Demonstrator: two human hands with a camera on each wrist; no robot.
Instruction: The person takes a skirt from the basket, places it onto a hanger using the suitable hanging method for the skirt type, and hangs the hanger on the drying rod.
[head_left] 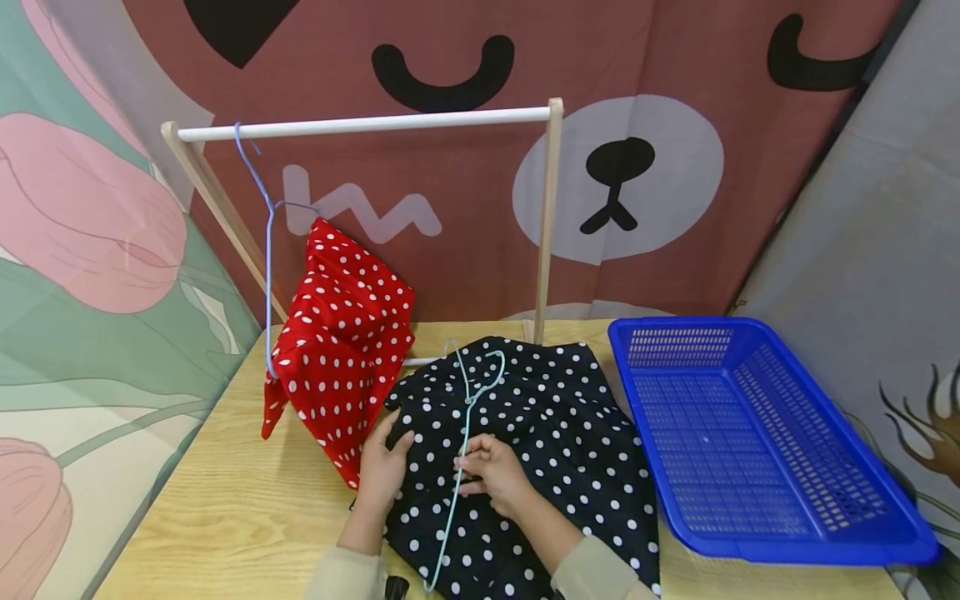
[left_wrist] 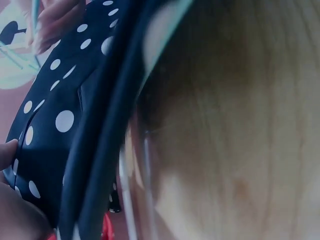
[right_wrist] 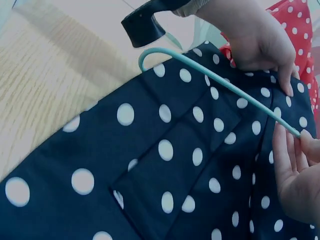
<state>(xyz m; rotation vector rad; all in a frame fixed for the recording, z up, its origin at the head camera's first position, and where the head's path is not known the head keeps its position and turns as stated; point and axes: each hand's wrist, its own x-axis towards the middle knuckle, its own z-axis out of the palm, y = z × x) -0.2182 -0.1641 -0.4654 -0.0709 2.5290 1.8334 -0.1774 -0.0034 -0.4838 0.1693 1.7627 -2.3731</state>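
Observation:
A black garment with white dots (head_left: 555, 450) is spread over the table's front middle. My left hand (head_left: 381, 467) grips its left edge, thumb on top and the other fingers partly hidden by cloth. My right hand (head_left: 491, 475) pinches the arm of a mint-green hanger (right_wrist: 220, 80) between thumb and fingers, above the garment. The hanger's hook end points to the rack, and its rounded near end reaches the table's front. In the left wrist view, the garment's folded edge (left_wrist: 100, 130) fills the middle and left fingers (left_wrist: 20, 210) hold it at the lower left.
Behind stands a clothes rack with a white bar (head_left: 367, 124) and wooden posts. From its left end hangs a purple hanger (head_left: 267, 250) with a red dotted garment (head_left: 345, 333). A blue plastic basket (head_left: 660, 467) stands at the right on the wooden table (head_left: 225, 500).

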